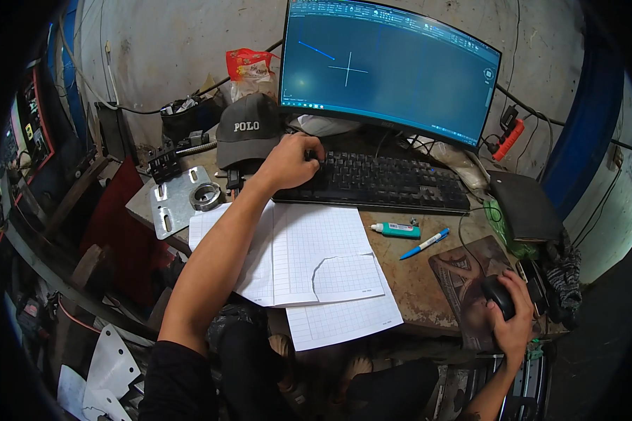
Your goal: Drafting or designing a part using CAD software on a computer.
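Note:
At the left end of the black keyboard, my left hand rests over the keys, loosely bent and holding nothing. Its thumb and forefinger stand apart, though the fingertips are partly hidden. My right hand is wrapped round a black computer mouse on a dark patterned mouse pad. Behind the keyboard stands a curved monitor with a drawing program, a short blue line and a white crosshair on it. Under my left forearm lies an open squared notebook with a torn page.
Right of the notebook are a green correction pen and a blue-and-white pen. A dark cap, a slotted metal plate and a metal ring sit on the left. A black notebook-like case lies far right.

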